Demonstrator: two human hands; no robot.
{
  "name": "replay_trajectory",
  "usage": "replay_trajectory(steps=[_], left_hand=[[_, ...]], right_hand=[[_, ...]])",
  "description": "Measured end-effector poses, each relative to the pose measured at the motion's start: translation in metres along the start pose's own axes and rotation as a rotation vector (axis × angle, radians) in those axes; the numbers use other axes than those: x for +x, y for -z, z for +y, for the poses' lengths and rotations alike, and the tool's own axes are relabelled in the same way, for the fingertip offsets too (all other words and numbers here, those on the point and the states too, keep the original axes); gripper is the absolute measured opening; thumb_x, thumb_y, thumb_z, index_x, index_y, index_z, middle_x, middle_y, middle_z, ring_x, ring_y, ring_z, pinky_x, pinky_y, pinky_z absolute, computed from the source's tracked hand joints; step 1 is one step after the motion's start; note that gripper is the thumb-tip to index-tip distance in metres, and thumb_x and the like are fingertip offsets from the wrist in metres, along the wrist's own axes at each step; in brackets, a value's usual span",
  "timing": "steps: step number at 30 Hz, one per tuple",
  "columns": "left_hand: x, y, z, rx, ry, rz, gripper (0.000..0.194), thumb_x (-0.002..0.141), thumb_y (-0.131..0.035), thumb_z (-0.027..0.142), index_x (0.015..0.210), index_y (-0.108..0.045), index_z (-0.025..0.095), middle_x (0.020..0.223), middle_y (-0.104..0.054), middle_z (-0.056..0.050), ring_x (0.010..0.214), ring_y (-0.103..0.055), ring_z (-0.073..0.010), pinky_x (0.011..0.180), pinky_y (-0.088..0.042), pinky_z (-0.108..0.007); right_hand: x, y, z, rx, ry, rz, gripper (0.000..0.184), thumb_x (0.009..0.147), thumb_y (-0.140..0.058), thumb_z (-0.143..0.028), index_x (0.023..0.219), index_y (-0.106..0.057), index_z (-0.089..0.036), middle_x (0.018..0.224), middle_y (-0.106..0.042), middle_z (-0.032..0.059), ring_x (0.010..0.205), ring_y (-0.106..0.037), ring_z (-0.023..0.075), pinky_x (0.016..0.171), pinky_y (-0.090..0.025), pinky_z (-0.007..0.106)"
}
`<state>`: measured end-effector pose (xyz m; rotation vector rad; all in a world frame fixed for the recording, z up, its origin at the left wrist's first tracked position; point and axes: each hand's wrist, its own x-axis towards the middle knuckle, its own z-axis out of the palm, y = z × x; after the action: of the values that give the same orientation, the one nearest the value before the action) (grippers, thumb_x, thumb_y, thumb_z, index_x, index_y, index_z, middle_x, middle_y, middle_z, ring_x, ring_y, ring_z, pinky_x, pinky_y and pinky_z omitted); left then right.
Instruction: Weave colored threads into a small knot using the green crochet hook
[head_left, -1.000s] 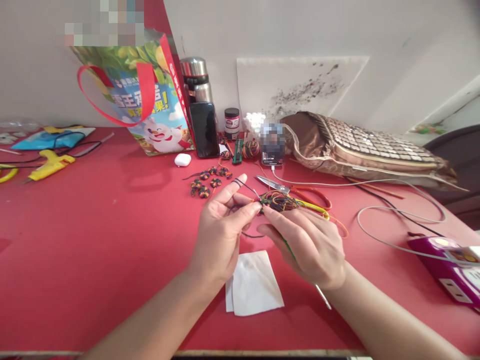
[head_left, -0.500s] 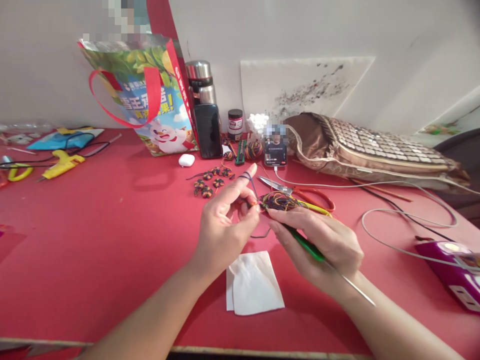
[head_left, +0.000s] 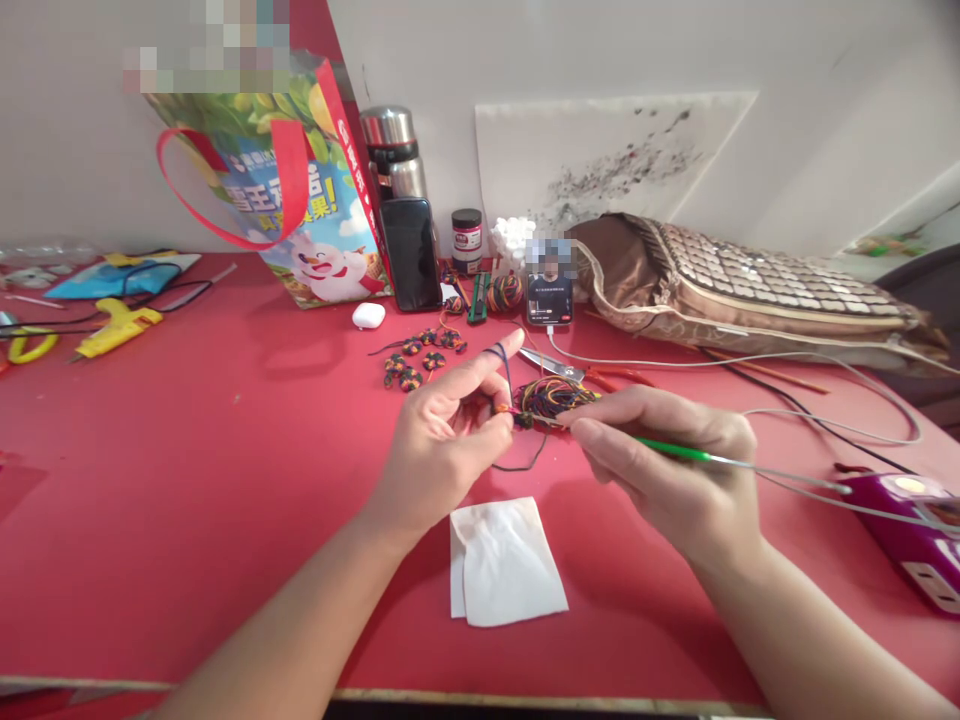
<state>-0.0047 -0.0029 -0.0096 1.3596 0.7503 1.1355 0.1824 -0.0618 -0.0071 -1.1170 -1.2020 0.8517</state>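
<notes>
Yarn piece (head_left: 523,420), small and multicoloured, held above the middle of a red table (head_left: 247,500), between the two hands. Left hand (head_left: 446,430): thumb and bent fingers pinch the piece in a narrow grip; the index finger extends toward the far side, with a dark strand (head_left: 508,372) looped about it and running down to the work. Right hand (head_left: 679,465): thumb and fingers close on a slender green-handled hook (head_left: 675,450), its rear metal shaft projecting to the right, its front end directed left at the piece; whether the tip sits within a loop is too small to tell. Just beyond the piece lies a loose tangle of yarn (head_left: 556,397), with scissors (head_left: 553,364) on its far side, blades to the left. Left of these rests a cluster of yarn rosettes (head_left: 411,379). Folded white cloth (head_left: 514,565) lies on the near side, between the forearms. Far centre: a lit phone (head_left: 550,303), its cable attached, right of a dark phone (head_left: 409,255) standing upright.
</notes>
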Motion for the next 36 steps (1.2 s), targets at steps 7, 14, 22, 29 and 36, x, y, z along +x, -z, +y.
replay_trajectory(steps=[7,14,22,29,36], left_hand=[[-0.001,0.005,-0.004,-0.192,0.142,-0.080,0.048,0.082,-0.078,0.017,0.126,-0.084,0.034,0.088,-0.057,-0.001,0.078,-0.047,-0.0135,0.063,-0.047,-0.022],[-0.001,0.004,-0.001,-0.115,0.080,-0.094,0.019,0.085,-0.076,0.017,0.100,-0.084,0.026,0.088,-0.058,0.000,0.076,-0.050,-0.0120,0.065,-0.050,-0.022],[-0.005,-0.003,0.006,0.298,-0.159,-0.012,0.013,0.084,-0.070,0.009,0.090,-0.070,0.020,0.085,-0.064,0.000,0.075,-0.058,-0.0125,0.068,-0.052,-0.025],[-0.007,-0.006,0.007,0.353,-0.228,-0.007,0.019,0.087,-0.064,0.006,0.088,-0.074,0.023,0.086,-0.067,-0.002,0.074,-0.055,-0.0149,0.073,-0.054,-0.031],[-0.006,-0.003,0.011,0.367,-0.213,-0.166,0.033,0.085,-0.062,0.004,0.103,-0.083,0.021,0.081,-0.061,-0.001,0.073,-0.055,-0.0147,0.065,-0.047,-0.027]], right_hand=[[0.008,0.006,0.007,0.302,-0.169,-0.076,0.018,0.082,-0.095,-0.036,0.076,-0.086,-0.022,0.048,-0.051,-0.0046,0.041,-0.037,0.0067,0.042,-0.031,0.025],[0.008,0.008,0.008,0.302,-0.173,-0.078,0.018,0.084,-0.094,-0.038,0.077,-0.086,-0.022,0.050,-0.052,-0.0039,0.042,-0.037,0.0073,0.042,-0.029,0.025],[0.000,0.002,0.001,0.025,-0.021,0.034,0.014,0.085,-0.091,-0.030,0.075,-0.084,-0.022,0.054,-0.061,-0.0015,0.047,-0.049,0.0110,0.045,-0.040,0.027],[-0.005,-0.005,-0.007,-0.123,0.071,0.057,0.008,0.083,-0.088,-0.023,0.076,-0.087,-0.026,0.060,-0.069,0.0001,0.050,-0.051,0.0126,0.049,-0.044,0.029],[0.008,0.005,-0.004,0.135,-0.278,-0.046,0.027,0.079,-0.094,-0.040,0.067,-0.079,-0.021,0.049,-0.050,-0.0028,0.046,-0.036,0.0094,0.042,-0.026,0.027]])
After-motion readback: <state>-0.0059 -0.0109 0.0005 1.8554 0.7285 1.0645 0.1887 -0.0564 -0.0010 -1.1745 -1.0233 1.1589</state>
